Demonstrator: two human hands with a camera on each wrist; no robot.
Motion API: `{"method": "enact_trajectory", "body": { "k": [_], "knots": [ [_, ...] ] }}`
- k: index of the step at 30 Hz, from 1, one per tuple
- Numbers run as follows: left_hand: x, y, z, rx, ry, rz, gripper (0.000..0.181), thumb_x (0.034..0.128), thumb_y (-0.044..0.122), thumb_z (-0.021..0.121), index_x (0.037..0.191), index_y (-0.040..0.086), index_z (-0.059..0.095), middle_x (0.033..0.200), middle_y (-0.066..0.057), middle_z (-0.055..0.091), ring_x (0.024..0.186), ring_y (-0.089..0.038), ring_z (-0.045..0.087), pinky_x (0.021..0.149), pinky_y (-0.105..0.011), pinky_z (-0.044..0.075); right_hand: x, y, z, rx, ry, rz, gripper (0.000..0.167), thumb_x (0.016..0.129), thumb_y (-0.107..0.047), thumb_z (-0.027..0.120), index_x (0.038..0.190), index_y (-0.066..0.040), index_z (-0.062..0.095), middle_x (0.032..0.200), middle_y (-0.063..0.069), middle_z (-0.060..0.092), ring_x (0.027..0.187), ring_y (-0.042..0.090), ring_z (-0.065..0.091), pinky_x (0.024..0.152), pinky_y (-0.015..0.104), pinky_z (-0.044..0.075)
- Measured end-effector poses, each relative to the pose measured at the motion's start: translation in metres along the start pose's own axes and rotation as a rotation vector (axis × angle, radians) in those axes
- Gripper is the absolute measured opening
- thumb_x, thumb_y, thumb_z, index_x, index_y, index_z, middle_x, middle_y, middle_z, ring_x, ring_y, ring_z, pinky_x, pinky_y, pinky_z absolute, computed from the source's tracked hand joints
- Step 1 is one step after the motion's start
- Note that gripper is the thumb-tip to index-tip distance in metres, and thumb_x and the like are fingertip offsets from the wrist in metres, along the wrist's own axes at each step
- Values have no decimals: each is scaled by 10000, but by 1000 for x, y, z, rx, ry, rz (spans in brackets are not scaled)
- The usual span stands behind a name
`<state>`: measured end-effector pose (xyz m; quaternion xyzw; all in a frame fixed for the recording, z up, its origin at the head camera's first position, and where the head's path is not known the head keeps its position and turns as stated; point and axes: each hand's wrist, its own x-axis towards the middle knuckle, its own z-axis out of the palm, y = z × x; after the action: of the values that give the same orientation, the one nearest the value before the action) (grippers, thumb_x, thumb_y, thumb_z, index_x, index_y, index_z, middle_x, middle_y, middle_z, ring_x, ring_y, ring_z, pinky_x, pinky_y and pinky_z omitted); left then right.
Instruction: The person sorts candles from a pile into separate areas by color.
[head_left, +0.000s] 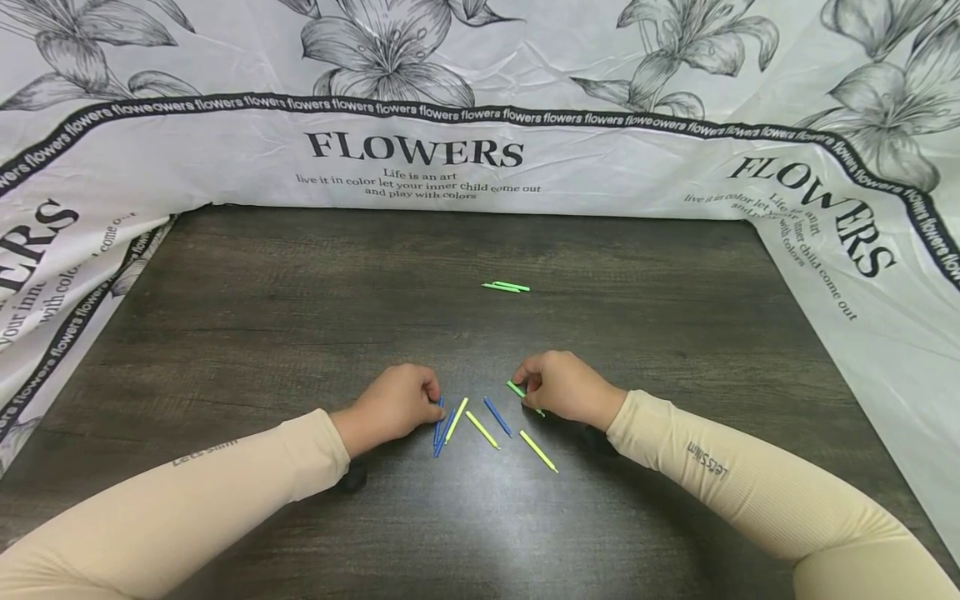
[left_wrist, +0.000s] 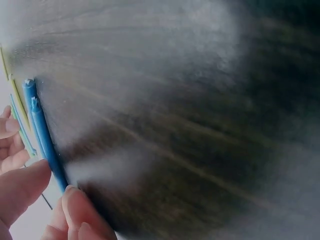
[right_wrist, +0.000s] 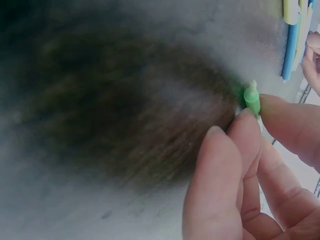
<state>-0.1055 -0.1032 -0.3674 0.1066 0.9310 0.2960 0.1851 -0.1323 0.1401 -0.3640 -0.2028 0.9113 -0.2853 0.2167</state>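
My left hand [head_left: 397,403] is low over the table, thumb and fingertip pinching a blue candle [left_wrist: 47,142] at its far end. A second blue candle [head_left: 448,427] lies close against it. In the head view my right hand [head_left: 566,388] pinches a green candle [head_left: 515,388] between thumb and fingers. The tip of that green candle [right_wrist: 252,100] points out from the fingers in the right wrist view. Between the hands lie a yellow candle [head_left: 456,421], another yellow candle [head_left: 482,430] and a blue candle [head_left: 498,417], all slanted. One more yellow candle [head_left: 538,451] lies nearer, below the right hand.
Two green candles [head_left: 506,287] lie side by side farther back on the dark wood-grain table [head_left: 300,292]. A white flower-print cloth [head_left: 600,167] rises behind the table and along both sides.
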Motion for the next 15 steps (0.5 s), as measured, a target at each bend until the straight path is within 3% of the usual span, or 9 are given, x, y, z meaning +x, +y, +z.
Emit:
{"method": "enact_trajectory", "body": {
  "k": [15],
  "knots": [
    [-1, 3, 1, 20, 6, 8, 181, 817, 127, 758, 743, 92, 598, 652, 15, 547, 585, -131, 470, 545, -264, 388, -1, -2, 0, -19, 33, -7, 209, 814, 39, 666, 1010, -15, 716, 795, 33, 688, 595, 76, 537, 561, 241, 439]
  ]
}}
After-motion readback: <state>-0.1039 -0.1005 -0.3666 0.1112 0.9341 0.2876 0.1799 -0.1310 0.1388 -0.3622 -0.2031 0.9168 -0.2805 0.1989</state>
